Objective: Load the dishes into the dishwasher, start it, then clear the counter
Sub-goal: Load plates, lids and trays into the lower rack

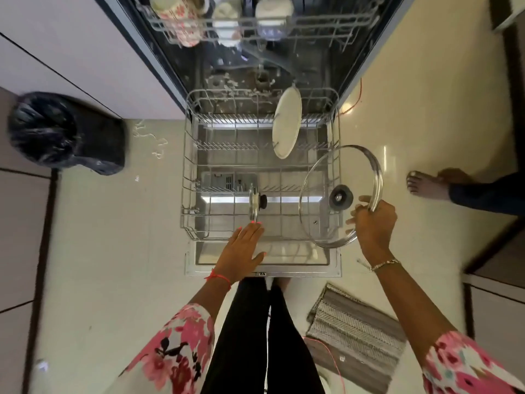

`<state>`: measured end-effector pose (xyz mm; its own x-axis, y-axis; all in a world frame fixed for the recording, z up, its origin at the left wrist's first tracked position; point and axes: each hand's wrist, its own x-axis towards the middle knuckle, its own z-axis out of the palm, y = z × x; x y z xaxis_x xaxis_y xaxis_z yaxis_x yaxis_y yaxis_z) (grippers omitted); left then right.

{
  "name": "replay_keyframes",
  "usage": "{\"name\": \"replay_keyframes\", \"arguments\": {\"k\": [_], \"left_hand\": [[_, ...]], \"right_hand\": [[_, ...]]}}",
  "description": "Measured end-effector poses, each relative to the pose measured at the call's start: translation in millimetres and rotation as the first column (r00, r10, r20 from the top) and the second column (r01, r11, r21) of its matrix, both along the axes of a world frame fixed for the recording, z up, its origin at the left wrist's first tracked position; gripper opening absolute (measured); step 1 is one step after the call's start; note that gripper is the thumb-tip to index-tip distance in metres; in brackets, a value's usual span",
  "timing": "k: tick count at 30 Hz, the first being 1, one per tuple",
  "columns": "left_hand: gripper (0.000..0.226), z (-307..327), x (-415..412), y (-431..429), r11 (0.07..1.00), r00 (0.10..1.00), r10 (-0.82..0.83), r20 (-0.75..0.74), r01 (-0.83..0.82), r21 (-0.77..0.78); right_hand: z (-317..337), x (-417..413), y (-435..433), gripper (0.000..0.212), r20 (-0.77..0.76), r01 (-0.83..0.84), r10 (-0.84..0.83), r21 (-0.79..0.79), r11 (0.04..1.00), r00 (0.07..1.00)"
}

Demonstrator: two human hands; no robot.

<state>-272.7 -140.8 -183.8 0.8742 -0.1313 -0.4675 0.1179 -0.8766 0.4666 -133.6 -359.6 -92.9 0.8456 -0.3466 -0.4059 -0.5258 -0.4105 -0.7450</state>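
Head view: glossy cream floor (pixel 113 251), ribbed woven mat (pixel 355 336), black-bagged bin (pixel 56 132). We grip the round glass lid (pixel 341 197) by its steel rim in our right hand (pixel 373 220), over the wire lower rack (pixel 189 177); our left hand (pixel 241 251) lies flat, fingers straight, possibly touching a smaller upright lid (pixel 253 203).

Flower-print sleeves in pink, white and black, the left sleeve (pixel 173 351) and the right sleeve (pixel 466 365), are worn over black trousers (pixel 241 336). A red thread (pixel 220 277) circles the wrist of the left hand (pixel 244 248), whose nails (pixel 252 222) are painted bright pink. A thin gold-coloured chain (pixel 385 263) circles the wrist of the right hand (pixel 373 223).
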Motion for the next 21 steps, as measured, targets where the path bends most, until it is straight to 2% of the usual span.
{"name": "replay_keyframes", "arguments": {"k": [3, 8, 11, 12, 15, 18, 21], "left_hand": [[0.056, -32, 15, -6, 1.0, 1.0, -0.02, -0.022, 0.021, 0.018], [0.05, -80, 25, -16, 0.999, 0.998, -0.038, -0.059, 0.04, 0.033], [0.047, -96, 22, -20, 0.998, 0.99, -0.054, -0.128, 0.058, 0.03], [0.046, -99, 20, -22, 0.998, 0.988, -0.057, -0.141, 0.061, 0.024], [0.052, -104, 12, -26, 1.0, 0.995, -0.004, -0.102, 0.004, 0.003], [0.064, -109, 9, -27, 0.999, 0.997, 0.049, -0.066, -0.049, -0.007], [0.062, -113, 9, -28, 0.994, 0.993, 0.1, -0.064, -0.102, -0.031]], "right_hand": [[-32, 12, 9, 0.015, 0.037, -0.109, 0.115, -0.136, 0.985, 0.993], [-74, 17, 19, 0.015, -0.012, -0.281, 0.288, -0.253, 0.926, 0.958], [-86, 15, 26, 0.032, -0.023, -0.325, 0.331, -0.262, 0.908, 0.943], [-88, 13, 28, 0.032, -0.023, -0.343, 0.35, -0.266, 0.901, 0.937], [-99, 12, 33, 0.011, -0.07, -0.407, 0.406, -0.308, 0.86, 0.911], [-109, 12, 39, 0.018, -0.076, -0.419, 0.42, -0.345, 0.84, 0.905], [-114, 15, 45, 0.022, -0.062, -0.397, 0.404, -0.363, 0.843, 0.913]]}}
